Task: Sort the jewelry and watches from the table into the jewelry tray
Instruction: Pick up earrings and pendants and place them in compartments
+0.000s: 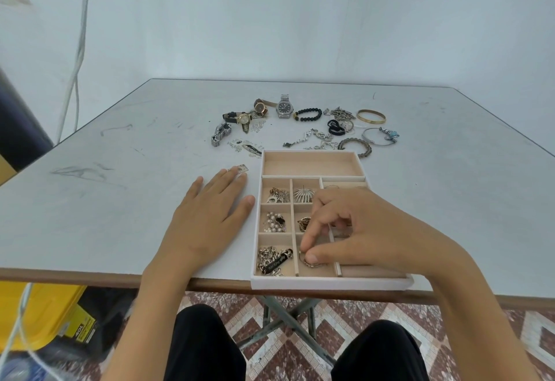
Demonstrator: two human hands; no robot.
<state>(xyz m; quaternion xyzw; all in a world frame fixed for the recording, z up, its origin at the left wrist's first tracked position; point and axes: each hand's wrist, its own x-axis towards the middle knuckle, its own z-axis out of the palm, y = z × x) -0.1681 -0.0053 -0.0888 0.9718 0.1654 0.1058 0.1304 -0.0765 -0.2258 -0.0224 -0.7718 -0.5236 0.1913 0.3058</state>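
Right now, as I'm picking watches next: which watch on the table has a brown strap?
The round rose-gold watch with the dark dial, between the black-strapped gold watch and the silver steel-bracelet watch.

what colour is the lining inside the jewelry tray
Pale beige inside the white-framed jewelry tray, clearest in the head view.

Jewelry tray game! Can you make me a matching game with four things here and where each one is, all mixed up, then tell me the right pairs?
Things:
1. gold bangle
2. pearl cluster
3. ring
4. left hand

Places:
A. flat on the table, just left of the tray
B. pinched by the right hand in a near compartment of the tray
C. in the middle compartment of the tray's left column
D. on the table beyond the tray, toward the right

Pairs: 1-D, 2-C, 3-B, 4-A
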